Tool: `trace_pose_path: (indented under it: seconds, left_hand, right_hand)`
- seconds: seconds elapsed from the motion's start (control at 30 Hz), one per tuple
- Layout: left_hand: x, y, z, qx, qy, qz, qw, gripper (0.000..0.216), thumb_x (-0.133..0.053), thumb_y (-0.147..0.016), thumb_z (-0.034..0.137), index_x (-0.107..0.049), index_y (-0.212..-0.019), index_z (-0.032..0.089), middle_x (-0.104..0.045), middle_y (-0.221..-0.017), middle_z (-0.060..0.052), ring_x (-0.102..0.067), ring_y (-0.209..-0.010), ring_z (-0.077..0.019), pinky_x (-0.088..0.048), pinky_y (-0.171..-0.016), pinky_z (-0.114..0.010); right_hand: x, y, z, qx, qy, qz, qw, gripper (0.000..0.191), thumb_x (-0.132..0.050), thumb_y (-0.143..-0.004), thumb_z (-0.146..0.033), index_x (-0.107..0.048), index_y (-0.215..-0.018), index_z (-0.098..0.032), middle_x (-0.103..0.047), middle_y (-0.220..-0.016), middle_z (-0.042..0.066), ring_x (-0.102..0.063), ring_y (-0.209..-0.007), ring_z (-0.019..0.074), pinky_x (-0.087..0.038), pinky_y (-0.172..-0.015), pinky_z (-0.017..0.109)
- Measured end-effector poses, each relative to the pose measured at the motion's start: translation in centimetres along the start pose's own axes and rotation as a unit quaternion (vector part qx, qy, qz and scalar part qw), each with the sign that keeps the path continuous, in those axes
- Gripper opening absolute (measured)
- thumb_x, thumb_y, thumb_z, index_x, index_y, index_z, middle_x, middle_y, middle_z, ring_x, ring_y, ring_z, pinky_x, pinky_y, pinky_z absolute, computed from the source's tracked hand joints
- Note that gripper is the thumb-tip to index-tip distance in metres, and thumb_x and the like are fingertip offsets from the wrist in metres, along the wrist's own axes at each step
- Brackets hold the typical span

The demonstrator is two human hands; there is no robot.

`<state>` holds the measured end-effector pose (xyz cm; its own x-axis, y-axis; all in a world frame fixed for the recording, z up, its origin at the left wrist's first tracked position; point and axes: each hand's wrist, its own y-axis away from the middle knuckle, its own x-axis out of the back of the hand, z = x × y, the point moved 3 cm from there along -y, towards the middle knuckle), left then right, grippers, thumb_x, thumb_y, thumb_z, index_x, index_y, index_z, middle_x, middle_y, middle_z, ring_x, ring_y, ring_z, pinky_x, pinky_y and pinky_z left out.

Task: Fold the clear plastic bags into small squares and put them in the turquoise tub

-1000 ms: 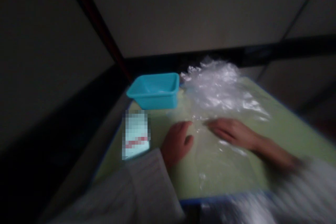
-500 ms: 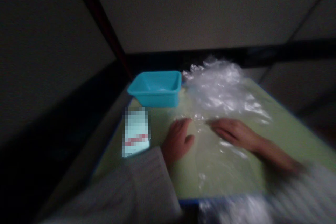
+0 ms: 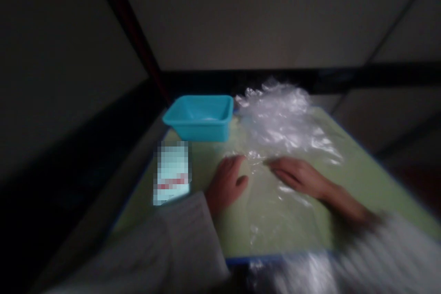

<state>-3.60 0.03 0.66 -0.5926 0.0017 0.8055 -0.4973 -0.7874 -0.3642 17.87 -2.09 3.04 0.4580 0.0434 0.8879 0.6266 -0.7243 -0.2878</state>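
Item in hand: thin clear plastic sheet (image 3: 275, 213), perhaps a flat bag; the blur leaves that unsettled. It lies spread on the table in front of me, reaching from my fingertips to the near edge.
Left hand (image 3: 225, 183): mine, palm down on the sheet's left side, fingers loosely spread, gripping nothing.
Right hand (image 3: 298, 175): mine, laid flat on the sheet, fingers stretched toward the left hand, fingertips close but apart; nothing enclosed.
Progress: by my reckoning this one sheet is laid out and mostly flat, with a few shiny creases left toward the near edge.
Stock behind: heap of crumpled clear plastic film (image 3: 280, 119), just beyond my fingertips, not flattened.
Container: turquoise rectangular plastic tub (image 3: 200, 117), left of the heap, at the far left corner.
Paper: pale card with a red band (image 3: 172, 172), flat, beside my left hand.
Surface: light green table with a blue rim (image 3: 365, 179).
Clothing: white ribbed sleeve (image 3: 188, 239) on my left arm.
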Motion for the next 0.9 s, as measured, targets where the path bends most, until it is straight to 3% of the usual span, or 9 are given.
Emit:
trace_pose_path:
  seconds: [0.4,0.6,0.9]
  left_hand:
    - [0.20,0.60,0.37,-0.015,-0.003,-0.022,1.000,0.046,-0.050,-0.078,0.012,-0.040,-0.123,0.013,-0.054,-0.121,-0.014,-0.047,-0.118,-0.0268,-0.032,-0.106,-0.050]
    - [0.12,0.34,0.53,0.001,-0.005,-0.030,1.000,0.046,-0.050,-0.077,0.012,-0.041,-0.122,0.016,-0.055,-0.122,-0.011,-0.048,-0.118,-0.0259,-0.029,-0.109,-0.050]
    - [0.18,0.21,0.71,0.012,-0.001,-0.028,1.000,0.043,-0.049,-0.076,0.011,-0.045,-0.119,0.014,-0.059,-0.117,-0.011,-0.051,-0.115,-0.0247,-0.027,-0.110,-0.050]
  right_hand:
    - [-0.24,0.34,0.20,-0.007,0.003,-0.003,1.000,0.026,-0.038,-0.097,-0.026,-0.058,-0.110,-0.017,-0.066,-0.099,0.009,-0.063,-0.088,0.0196,-0.053,-0.078,0.037]
    - [-0.40,0.76,0.51,0.004,0.002,0.018,1.000,0.027,-0.039,-0.097,-0.025,-0.054,-0.118,-0.016,-0.063,-0.114,0.011,-0.061,-0.101,0.0193,-0.051,-0.086,0.037]
    - [-0.32,0.83,0.95,-0.002,0.000,0.001,1.000,0.026,-0.040,-0.096,-0.025,-0.056,-0.115,-0.016,-0.065,-0.113,0.010,-0.062,-0.100,0.0188,-0.052,-0.086,0.035]
